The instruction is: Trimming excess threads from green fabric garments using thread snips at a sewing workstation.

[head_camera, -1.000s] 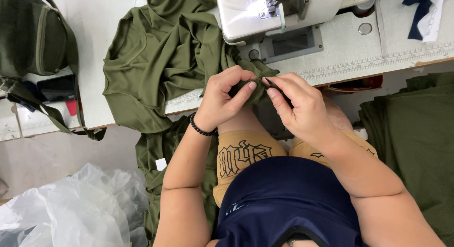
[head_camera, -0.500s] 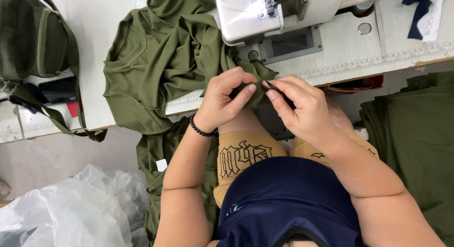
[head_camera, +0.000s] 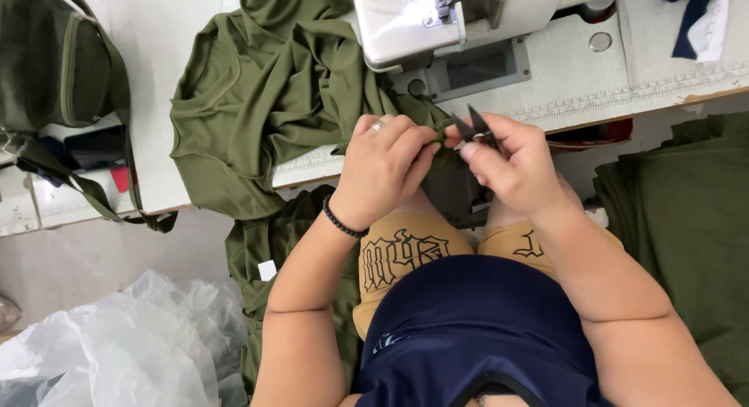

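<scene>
I see my left hand [head_camera: 382,169] pinched shut on a fold of the olive fabric [head_camera: 273,95], thumb and fingers closed together on the cloth edge right at the table's [head_camera: 624,79] front lip. My right hand [head_camera: 511,165] sits just beside it, fingers closed around small black snips [head_camera: 473,126], whose blades poke up and out past the fingertips toward the left hand's pinch. The two hands nearly touch at the cloth edge. From that pinch the fabric runs up and to the left in a bunched heap on the table, and a part hangs down below the left wrist, past a black bracelet [head_camera: 342,221]. Just above the pinch stands the sewing machine [head_camera: 437,17], lit. Well to the right of the right hand lies a stack of more olive cloth [head_camera: 686,220]; far left, a green bag [head_camera: 55,72]; down left, clear plastic [head_camera: 117,345]
</scene>
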